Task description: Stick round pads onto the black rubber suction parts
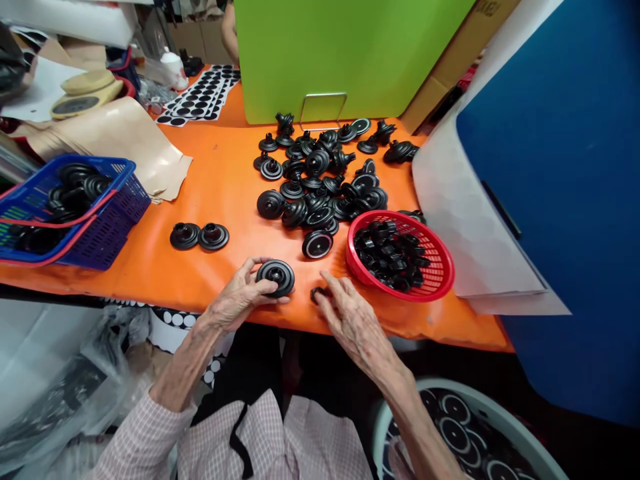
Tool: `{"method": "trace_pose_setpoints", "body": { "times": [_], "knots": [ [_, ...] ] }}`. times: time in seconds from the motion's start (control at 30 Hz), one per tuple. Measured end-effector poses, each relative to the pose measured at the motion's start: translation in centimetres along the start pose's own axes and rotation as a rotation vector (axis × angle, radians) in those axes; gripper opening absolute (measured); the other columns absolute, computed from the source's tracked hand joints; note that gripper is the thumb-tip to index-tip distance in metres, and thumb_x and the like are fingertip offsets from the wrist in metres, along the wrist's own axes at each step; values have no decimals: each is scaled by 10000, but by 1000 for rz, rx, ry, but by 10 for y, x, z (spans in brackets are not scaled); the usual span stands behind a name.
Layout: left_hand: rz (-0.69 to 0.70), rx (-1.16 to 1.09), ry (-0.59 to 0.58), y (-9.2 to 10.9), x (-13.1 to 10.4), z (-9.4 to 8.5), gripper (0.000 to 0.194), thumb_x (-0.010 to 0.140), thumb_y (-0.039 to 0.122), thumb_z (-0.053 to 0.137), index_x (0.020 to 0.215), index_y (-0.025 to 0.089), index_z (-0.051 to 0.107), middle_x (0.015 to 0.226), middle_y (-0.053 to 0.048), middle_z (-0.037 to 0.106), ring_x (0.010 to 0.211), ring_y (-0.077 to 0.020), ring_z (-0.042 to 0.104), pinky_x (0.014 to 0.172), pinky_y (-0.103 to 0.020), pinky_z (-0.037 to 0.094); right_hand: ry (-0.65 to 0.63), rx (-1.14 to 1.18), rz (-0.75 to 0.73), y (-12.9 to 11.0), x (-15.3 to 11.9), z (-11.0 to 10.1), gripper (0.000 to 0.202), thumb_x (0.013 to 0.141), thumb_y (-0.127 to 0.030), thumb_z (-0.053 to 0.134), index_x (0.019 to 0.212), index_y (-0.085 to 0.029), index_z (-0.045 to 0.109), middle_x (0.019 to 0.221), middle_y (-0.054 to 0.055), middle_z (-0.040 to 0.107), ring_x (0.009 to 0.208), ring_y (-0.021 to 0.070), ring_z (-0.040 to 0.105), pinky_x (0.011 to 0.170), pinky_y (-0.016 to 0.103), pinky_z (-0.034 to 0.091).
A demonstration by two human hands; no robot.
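Fingers of left hand (243,293) round one disc (281,272); right hand (351,317) at one piece (316,293).

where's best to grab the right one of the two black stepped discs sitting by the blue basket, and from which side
Probably a fingertip pinch on the raised hub, from above: the right black stepped disc lies with it facing up. The neighbouring disc crowds its left rim, so approach from the near right, over bare orange tabletop.
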State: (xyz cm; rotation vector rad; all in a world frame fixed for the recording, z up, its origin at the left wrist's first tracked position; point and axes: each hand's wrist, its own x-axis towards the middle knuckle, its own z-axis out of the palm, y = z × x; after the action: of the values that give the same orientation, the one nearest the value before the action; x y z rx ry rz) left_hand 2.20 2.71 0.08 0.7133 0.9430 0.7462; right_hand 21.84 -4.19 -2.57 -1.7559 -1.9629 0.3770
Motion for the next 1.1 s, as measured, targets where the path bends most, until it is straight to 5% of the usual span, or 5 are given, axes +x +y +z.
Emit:
{"method": "trace_pose_setpoints", "body": {
  "times": [0.1, 0.37, 0.73, 0.93, 1.1],
  "knots": [
    [20, -42, -30, -8, -4, 2, 484, 694, 170, 698, 1120, 184, 468, 1055, -59, 614, 887, -199, 672, 835, -438, 565, -64, 31, 15, -6, 2, -6, 230, 932, -267, 421, 1091, -194, 571, 929, 82, 565, 795, 208, 603, 685, 339, 526],
    [90, -16, -28, -21, -9, 16, 555, 734, 317, 716, 1208, 171, 468, 1101, -97, 645, 928, -222, 667, 846, -414, 556, 236, 318, -19, -40, 5, -5, 213, 910, -233, 532, 1118, -212, 571, 937, 49, 591, 754, 152, 606, 724, 320, 553],
    [139, -2, -35, -28, -11, 24, 553, 734, 290, 737, 1216, 168, 495, 1153, -92, 632, 1070, -216, 613, 917, -329, 515, 229, 332, -43, -45, -4, 11, 349, 922, -190, 476, 1262, -251, 531, 1105, 90, 571, 956, 187, 625, 801, 350, 569],
    [140, -44, -69, -28, -11, 19, 525, 739, 279, 744, 1198, 178, 509, 1177, -95, 623, 1054, -228, 620, 849, -346, 552, 148, 657, 349, -44, -2, 7, 451, 880, -453, 548, 1258, -208, 530, 1130, 105, 609, 991, 220, 615, 862, 415, 537],
    [211, 70, -88, -26, -14, 18, 382, 772, 295, 713, 1096, 136, 586, 1044, -72, 668, 992, -183, 632, 884, -290, 528, 46, 933, 394, -41, 2, 17, 324, 830, -485, 610, 1007, -214, 589, 981, 51, 662, 922, 203, 627, 848, 385, 523]
  ]
}}
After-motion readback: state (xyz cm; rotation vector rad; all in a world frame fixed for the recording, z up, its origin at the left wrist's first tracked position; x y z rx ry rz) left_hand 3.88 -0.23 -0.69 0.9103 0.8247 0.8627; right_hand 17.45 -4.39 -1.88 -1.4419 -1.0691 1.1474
